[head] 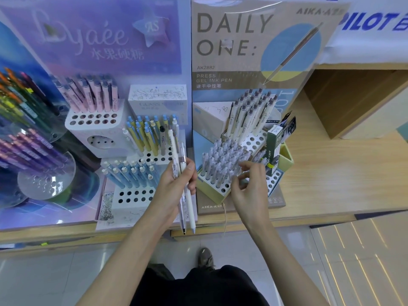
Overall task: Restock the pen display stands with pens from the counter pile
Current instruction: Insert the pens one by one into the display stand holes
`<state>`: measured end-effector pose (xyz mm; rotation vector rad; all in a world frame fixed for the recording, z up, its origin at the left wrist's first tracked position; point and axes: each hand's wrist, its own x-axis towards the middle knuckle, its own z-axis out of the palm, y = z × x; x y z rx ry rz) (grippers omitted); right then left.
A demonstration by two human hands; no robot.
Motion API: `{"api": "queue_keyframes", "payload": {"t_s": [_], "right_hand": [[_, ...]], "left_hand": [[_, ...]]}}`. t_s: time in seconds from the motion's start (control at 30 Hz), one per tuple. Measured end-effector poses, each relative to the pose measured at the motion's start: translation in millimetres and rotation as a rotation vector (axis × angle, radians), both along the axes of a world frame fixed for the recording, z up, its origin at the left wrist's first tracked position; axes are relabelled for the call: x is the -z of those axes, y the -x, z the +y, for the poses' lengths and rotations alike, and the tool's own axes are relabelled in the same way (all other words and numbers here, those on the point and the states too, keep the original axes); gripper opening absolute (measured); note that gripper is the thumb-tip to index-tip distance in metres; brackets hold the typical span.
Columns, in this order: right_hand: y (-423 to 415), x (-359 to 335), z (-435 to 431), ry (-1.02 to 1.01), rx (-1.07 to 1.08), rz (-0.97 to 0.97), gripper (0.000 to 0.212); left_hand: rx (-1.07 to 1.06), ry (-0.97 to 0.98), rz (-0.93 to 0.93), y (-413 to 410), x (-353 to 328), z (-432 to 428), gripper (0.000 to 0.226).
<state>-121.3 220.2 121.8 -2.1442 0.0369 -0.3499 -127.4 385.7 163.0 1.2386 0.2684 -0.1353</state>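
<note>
Pens [186, 202], a few cream and clear, gripped in left hand [174, 184] just left of the clear-pen rack [207, 192]. Right hand [249, 188] half-curled over rack's near-right corner; I can't tell if it pinches anything. I judge restocking midway: front holes unfilled; bare counter [331, 173] right of rack gives room.

Far left: pink pens [92, 93] against a lilac backboard [99, 40]. Centre: yellow pens [145, 135] with blue clips; nearer, pale blue pens [130, 175]. Held pens [189, 208]: one cream, one clear. Right: transparent pens [220, 164], cream pens [249, 113] with taupe tops, beige backboard [231, 62].
</note>
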Motion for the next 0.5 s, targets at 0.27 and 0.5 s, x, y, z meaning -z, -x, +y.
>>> {"api": "queue_keyframes", "payload": {"t_s": [0.27, 0.5], "right_hand": [[0.2, -2.2, 5.2, 0.021, -0.028, 0.028, 0.015], [-5.4, -5.3, -3.0, 0.076, 0.054, -0.018, 0.012]], "left_hand": [[0.086, 0.023, 0.046, -0.9, 1.3, -0.1, 0.016], [0.104, -0.024, 0.078, 0.4, 0.9, 2.6, 0.036]]}}
